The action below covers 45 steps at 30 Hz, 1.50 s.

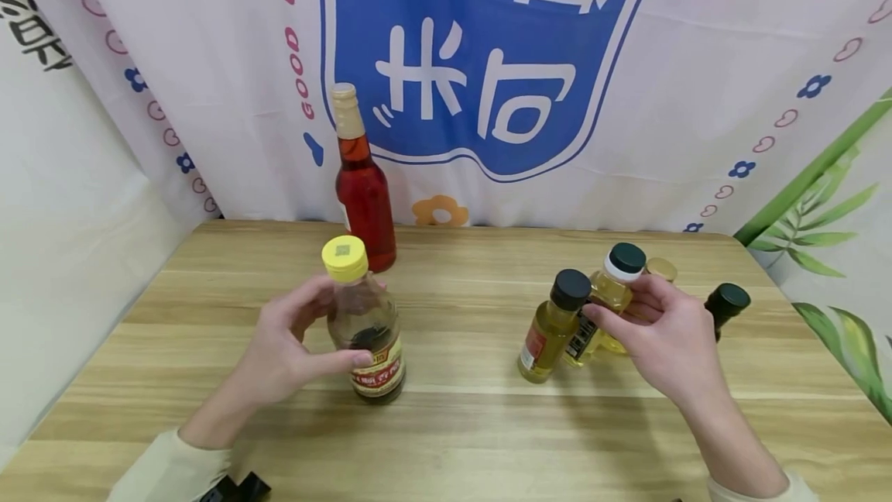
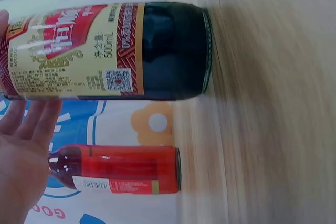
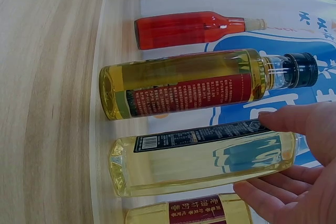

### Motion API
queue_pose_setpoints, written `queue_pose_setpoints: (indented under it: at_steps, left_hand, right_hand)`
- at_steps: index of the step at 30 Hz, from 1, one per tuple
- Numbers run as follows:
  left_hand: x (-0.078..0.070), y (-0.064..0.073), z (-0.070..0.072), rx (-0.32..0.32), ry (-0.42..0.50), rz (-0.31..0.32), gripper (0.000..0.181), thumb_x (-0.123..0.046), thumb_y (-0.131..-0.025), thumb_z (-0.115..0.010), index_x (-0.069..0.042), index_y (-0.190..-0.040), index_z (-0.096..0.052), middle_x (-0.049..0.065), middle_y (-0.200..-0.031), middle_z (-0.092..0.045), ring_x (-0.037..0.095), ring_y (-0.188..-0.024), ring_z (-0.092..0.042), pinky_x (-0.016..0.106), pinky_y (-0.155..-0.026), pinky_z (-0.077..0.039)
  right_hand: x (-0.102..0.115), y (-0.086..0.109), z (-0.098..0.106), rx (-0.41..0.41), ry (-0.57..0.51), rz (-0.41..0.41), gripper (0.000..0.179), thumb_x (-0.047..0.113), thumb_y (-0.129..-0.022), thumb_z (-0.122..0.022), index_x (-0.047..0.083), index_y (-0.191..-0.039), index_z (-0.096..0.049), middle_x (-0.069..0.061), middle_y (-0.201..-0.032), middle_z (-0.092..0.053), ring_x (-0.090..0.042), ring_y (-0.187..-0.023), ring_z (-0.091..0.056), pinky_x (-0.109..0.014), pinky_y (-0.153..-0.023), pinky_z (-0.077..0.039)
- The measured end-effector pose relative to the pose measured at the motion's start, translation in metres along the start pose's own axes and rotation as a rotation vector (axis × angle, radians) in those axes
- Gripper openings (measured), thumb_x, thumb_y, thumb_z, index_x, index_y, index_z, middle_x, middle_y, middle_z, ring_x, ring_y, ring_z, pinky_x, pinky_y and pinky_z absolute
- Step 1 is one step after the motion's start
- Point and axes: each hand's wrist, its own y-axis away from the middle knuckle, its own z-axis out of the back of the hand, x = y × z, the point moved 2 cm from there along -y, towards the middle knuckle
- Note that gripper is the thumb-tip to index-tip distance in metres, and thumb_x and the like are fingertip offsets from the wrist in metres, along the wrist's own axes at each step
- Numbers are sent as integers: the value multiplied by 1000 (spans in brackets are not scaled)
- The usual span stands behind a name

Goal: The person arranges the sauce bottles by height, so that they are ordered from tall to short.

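Observation:
On the left of the head view, my left hand [image 1: 282,347] grips a yellow-capped vinegar bottle [image 1: 354,316], thumb across the front and fingers behind. Dark liquid fills its lower part, and its cream-and-red label [image 2: 68,51] shows in the left wrist view. My right hand [image 1: 672,343] holds a pale oil bottle [image 1: 608,293] with a dark green cap and white collar. Its thumb lies against the black label [image 3: 199,136]; the other fingers are on the far side. Just left of it stands a black-capped oil bottle [image 1: 549,343] with a red label.
A tall bottle of red liquid [image 1: 369,208] stands at the back, behind the vinegar bottle. Partly hidden by my right hand are a gold-capped bottle [image 1: 660,268] and a dark-green-capped bottle [image 1: 728,302]. A printed curtain [image 1: 230,45] hangs along the wooden table's [image 1: 460,440] back edge.

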Motion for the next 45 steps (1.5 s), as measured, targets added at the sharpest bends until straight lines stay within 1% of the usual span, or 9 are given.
queue_pose_setpoints:
  at_steps: [6, 10, 15, 24, 28, 33, 35, 39, 45]
  left_hand:
    - [-4, -2, -6, -60, 1, -3, 76, 15, -63, -93, 2, -133, -66, -13, -124, -75, 4, -110, -71, 17, -92, -60]
    - [-7, -7, -11, -102, -20, 20, 78, 12, -66, -93, -5, -137, -67, -10, -124, -76, 5, -112, -71, 17, -94, -59]
    - [-13, -21, -13, -140, -67, 111, 75, 2, -73, -94, -15, -140, -66, -7, -125, -75, 6, -111, -71, 17, -93, -59]
    - [-7, -53, -25, -202, -101, 212, 75, -12, -79, -95, -14, -146, -62, 3, -130, -73, 12, -110, -68, 15, -92, -58]
    - [-5, -69, -29, -233, -65, 215, 74, -15, -81, -94, -15, -148, -61, 1, -135, -73, 15, -114, -70, 17, -94, -59]
    - [-1, -89, -35, -247, -46, 236, 74, -21, -84, -93, -17, -150, -59, 2, -141, -70, 18, -123, -70, 30, -103, -60]
    - [3, -96, -39, -255, -45, 255, 76, -22, -84, -93, -16, -152, -57, 3, -144, -69, 19, -127, -69, 35, -107, -59]
    - [10, -108, -44, -274, -33, 286, 78, -22, -85, -92, -15, -153, -55, 5, -145, -68, 21, -130, -68, 42, -111, -56]
    - [20, -122, -52, -296, -20, 325, 76, -21, -88, -89, -17, -155, -53, 5, -150, -65, 22, -137, -63, 43, -116, -53]
  right_hand:
    - [2, 0, 0, -4, 13, 15, 56, 39, -90, -86, 5, -131, -66, -21, -131, -75, -34, -116, -76, -7, -78, -56]
    - [3, 0, 1, -1, 16, 16, 57, 39, -91, -86, 5, -131, -66, -21, -131, -74, -35, -118, -75, -7, -78, -57]
    - [3, 0, -1, 5, 8, 20, 57, 38, -91, -85, 5, -132, -65, -22, -131, -74, -35, -118, -75, -7, -78, -57]
    - [3, 1, -1, 6, -2, 28, 55, 36, -92, -85, 4, -132, -64, -23, -131, -74, -36, -118, -75, -7, -79, -57]
    - [2, 1, -1, 6, -2, 31, 55, 36, -92, -85, 4, -131, -65, -23, -131, -74, -29, -114, -77, -7, -79, -57]
    - [0, 2, 0, 3, -8, 28, 55, 35, -92, -85, 5, -132, -65, -23, -131, -74, 4, -102, -72, -7, -79, -56]
    - [-1, 2, 1, 5, -11, 30, 54, 35, -92, -85, 4, -132, -65, -23, -131, -73, 11, -100, -68, -6, -80, -56]
    - [-2, 2, 0, 12, -18, 43, 53, 34, -92, -85, 4, -131, -65, -23, -131, -74, 12, -100, -68, -7, -80, -56]
    - [-2, 1, -2, 7, -28, 68, 52, 32, -92, -86, 3, -129, -65, -23, -129, -74, 14, -97, -67, -7, -80, -57]
